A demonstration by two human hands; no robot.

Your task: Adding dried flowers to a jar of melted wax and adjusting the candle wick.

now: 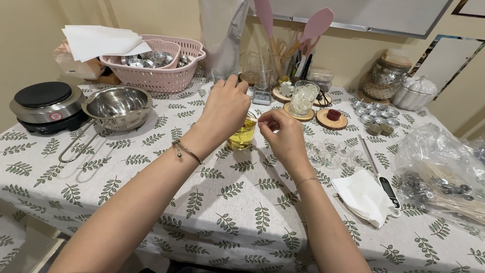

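Both hands meet over the small clear glass of yellow liquid (242, 135): left hand (226, 108) curled above its rim, right hand (283, 132) pinching something thin; empty clear glasses (333, 153) wait to the right.

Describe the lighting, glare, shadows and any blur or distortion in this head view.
Head view: warm, even indoor light; soft shadows under both forearms on the leaf-print tablecloth. Bright glare inside the steel bowl and on the plastic bag. The left hand and right hand over the glass of yellow liquid are sharp; edges bow slightly from the wide lens.
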